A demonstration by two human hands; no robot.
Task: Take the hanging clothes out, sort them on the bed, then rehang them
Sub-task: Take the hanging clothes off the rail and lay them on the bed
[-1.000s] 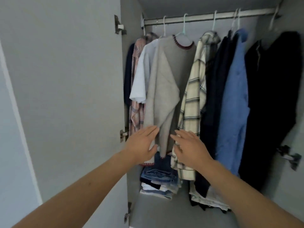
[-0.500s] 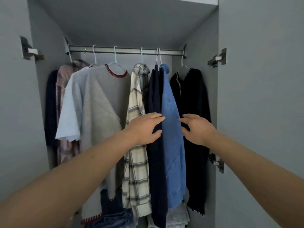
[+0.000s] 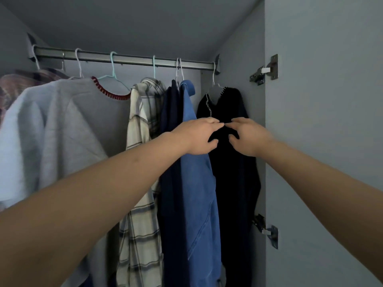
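Left hand [image 3: 198,136]: your fingers lie relaxed, grasping nothing, against the black garment [image 3: 232,162].
Right hand [image 3: 248,137]: fingers loosely curled, empty, fingertips nearly meeting the left's.
Black garment: hangs directly behind both hands.

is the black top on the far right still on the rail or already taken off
Still on the rail. The black knitted top with white-stitched collar hangs from a white hanger hooked over the metal rail; both hands are at its chest.

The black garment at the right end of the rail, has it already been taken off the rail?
No. The black garment hangs from its hanger on the rail, with both hands in front of it.
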